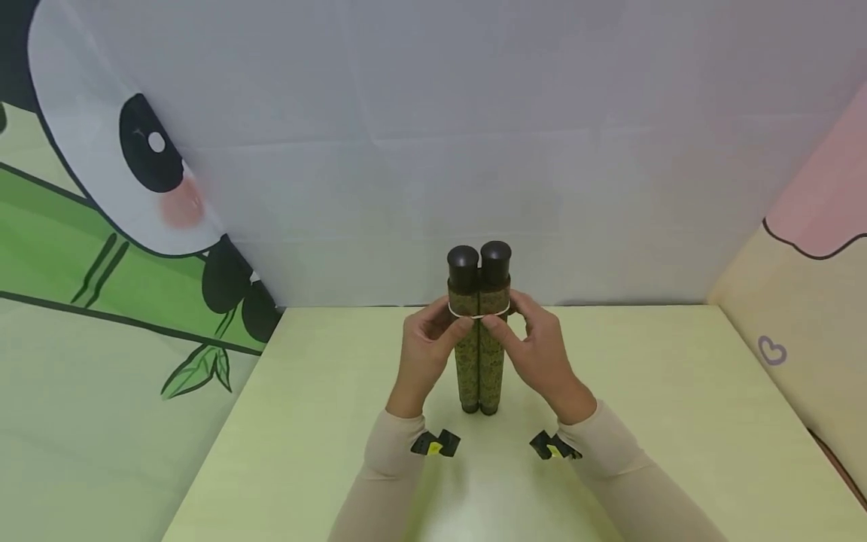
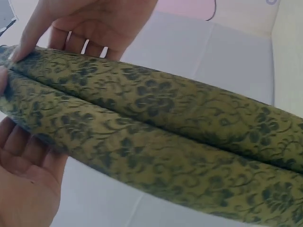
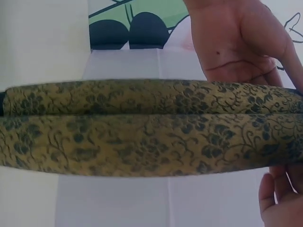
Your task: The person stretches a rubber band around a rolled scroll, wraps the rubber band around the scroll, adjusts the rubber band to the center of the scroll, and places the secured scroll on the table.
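A scroll (image 1: pixel 467 369) in two side-by-side rolls, covered in olive-gold brocade with dark floral patterns, stands nearly upright over the table. Dark rounded knobs (image 1: pixel 463 263) cap its upper end, and a thin white band (image 1: pixel 479 317) circles both rolls below them. My left hand (image 1: pixel 421 354) grips the left roll, thumb at the band. On the other side my right hand (image 1: pixel 547 357) holds the right roll, its thumb also across the front at the band. The left wrist view shows the brocade (image 2: pixel 156 99) and the groove between the rolls up close. Fingers behind the rolls are partly hidden.
The pale yellow table (image 1: pixel 325 421) extends around the hands. A light grey backdrop (image 1: pixel 406 188) rises at its far edge. Cartoon-printed panels stand on both sides, with green bamboo (image 1: pixel 61 241) on the left. Black-and-yellow markers (image 1: pixel 436 444) sit by the cuffs.
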Tool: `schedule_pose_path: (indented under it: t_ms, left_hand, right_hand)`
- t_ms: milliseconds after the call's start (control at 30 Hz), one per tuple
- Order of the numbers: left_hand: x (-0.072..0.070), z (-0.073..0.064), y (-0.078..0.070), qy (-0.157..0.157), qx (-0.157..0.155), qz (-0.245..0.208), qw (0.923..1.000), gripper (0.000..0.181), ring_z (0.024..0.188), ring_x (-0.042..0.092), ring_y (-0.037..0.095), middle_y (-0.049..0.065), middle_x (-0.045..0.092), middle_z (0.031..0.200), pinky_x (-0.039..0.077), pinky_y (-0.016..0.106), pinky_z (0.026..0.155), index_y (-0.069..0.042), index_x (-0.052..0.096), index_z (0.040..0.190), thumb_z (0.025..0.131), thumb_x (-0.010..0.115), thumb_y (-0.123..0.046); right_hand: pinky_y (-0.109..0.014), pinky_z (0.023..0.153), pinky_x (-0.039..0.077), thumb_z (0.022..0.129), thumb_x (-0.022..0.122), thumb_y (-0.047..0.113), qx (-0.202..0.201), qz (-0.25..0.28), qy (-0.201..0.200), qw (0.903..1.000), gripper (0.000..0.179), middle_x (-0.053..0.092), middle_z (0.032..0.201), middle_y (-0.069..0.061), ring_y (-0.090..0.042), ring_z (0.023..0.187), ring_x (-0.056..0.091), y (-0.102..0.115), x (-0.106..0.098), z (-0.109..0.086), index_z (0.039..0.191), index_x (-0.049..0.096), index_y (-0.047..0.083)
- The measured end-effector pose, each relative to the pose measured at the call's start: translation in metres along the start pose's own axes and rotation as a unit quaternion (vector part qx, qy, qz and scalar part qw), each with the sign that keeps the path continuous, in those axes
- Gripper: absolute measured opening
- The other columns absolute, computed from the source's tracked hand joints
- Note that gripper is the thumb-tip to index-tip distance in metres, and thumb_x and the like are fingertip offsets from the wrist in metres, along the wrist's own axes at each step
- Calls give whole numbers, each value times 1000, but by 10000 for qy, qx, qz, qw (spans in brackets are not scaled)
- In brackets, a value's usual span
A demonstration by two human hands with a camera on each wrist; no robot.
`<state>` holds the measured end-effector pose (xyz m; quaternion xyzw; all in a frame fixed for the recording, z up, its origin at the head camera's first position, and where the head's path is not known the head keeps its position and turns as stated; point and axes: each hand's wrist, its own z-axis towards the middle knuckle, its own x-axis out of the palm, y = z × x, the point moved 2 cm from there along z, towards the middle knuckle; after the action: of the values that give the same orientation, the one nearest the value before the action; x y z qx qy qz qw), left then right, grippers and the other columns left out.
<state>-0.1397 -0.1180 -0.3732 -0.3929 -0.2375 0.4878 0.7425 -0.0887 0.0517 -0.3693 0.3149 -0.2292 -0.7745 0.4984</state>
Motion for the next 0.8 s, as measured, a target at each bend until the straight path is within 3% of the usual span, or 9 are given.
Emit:
schedule_pose_path:
  t_ms: [167, 300, 500, 800]
  left_hand:
    - [-3, 6, -4, 44, 267, 741, 9969, 58, 91, 70, 19, 11, 72, 111, 56, 34, 83, -1, 66, 131, 96, 70, -47]
    - [1, 14, -14, -94, 474, 1048, 9933, 65, 101, 71, 25, 13, 72, 116, 55, 43, 90, -5, 65, 133, 94, 67, -56]
    - [6, 21, -18, -252, 523, 992, 9934, 68, 95, 71, 23, 13, 74, 109, 56, 39, 80, -2, 69, 127, 89, 70, -58]
    - [8, 16, -11, -395, 549, 685, 9954, 68, 92, 71, 18, 17, 74, 107, 54, 32, 80, 3, 71, 120, 87, 73, -55]
  right_hand:
    - [-47, 92, 49, 102, 64, 27, 170, 279, 386, 9987, 45, 67, 122, -8, -23, 108, 64, 1, -5, 8, 141, 56, 6]
    - [-46, 93, 49, 103, 63, 28, 163, 554, 471, 9972, 48, 66, 122, -9, -23, 111, 64, 5, -5, 16, 145, 52, 7]
    - [-34, 88, 50, 102, 63, 34, 114, 830, 270, 9961, 51, 66, 117, -11, -24, 106, 65, 4, -1, 16, 143, 54, 4]
    - [-27, 77, 45, 100, 53, 53, -52, 694, -144, 9975, 66, 66, 115, -13, -15, 94, 59, -1, 9, 6, 140, 55, 1]
